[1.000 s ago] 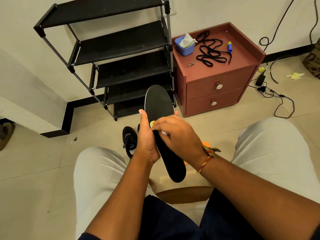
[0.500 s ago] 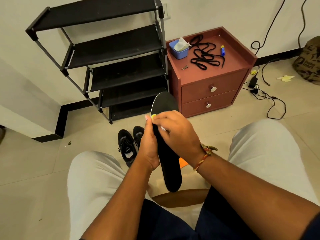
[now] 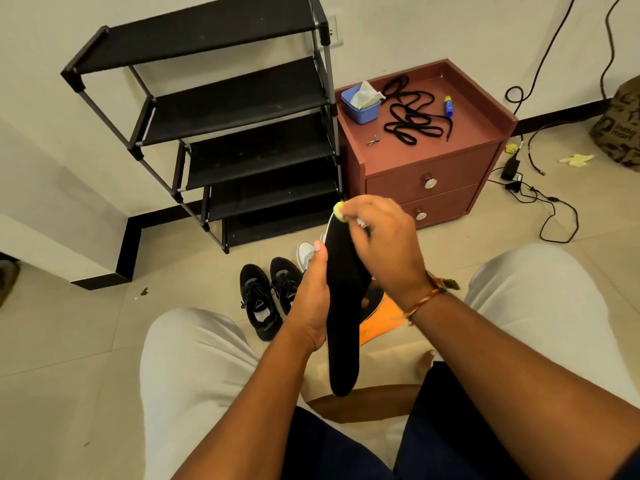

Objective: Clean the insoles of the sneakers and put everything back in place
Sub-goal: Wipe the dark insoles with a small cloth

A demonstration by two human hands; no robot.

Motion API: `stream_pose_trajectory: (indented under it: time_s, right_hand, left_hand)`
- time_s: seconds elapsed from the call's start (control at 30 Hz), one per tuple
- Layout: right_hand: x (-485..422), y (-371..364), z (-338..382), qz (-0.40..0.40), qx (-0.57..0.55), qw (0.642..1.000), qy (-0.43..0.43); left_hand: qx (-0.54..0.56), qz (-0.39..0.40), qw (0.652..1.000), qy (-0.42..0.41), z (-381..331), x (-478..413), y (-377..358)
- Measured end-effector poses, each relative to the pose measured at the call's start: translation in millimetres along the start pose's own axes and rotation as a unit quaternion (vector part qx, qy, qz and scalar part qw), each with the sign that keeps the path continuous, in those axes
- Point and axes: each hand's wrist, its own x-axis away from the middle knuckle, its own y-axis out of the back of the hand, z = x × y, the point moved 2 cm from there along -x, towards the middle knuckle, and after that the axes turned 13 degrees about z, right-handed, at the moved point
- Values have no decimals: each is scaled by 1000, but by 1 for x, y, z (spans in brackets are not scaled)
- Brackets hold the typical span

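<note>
A long black insole [image 3: 341,327] stands nearly upright between my knees. My left hand [image 3: 310,299] grips its left edge at mid-length. My right hand [image 3: 379,244] is closed on a small yellow-white wipe [image 3: 338,212] and presses it against the insole's top end. A pair of black sneakers [image 3: 268,294] sits on the floor just behind my left hand. A white sneaker [image 3: 306,252] shows partly behind the insole. An orange insole [image 3: 379,322] lies under my right wrist, mostly hidden.
A black shoe rack [image 3: 221,133] stands against the wall. Beside it a red-brown two-drawer cabinet [image 3: 433,178] carries a blue tub of wipes [image 3: 360,105], black laces [image 3: 412,116], a small blue bottle [image 3: 449,106] and a key. Cables and a charger [image 3: 512,168] trail on the right floor.
My right hand has slid the wipe up the insole from its middle to its top end. The insole has turned edge-on, and the view has tilted down and back.
</note>
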Motion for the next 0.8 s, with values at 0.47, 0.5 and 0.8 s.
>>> stream_pose_trajectory:
  time_s: [0.47, 0.5, 0.8]
  right_hand:
    - [33, -34, 43, 161, -81, 982, 57]
    - [36, -39, 45, 176, -85, 979, 63]
    - [44, -32, 31, 330, -107, 931, 110]
  left_hand:
    - [174, -66, 981, -62, -11, -3, 26]
    - [188, -72, 977, -75, -14, -2, 29]
    - [350, -103, 908, -208, -32, -5, 71]
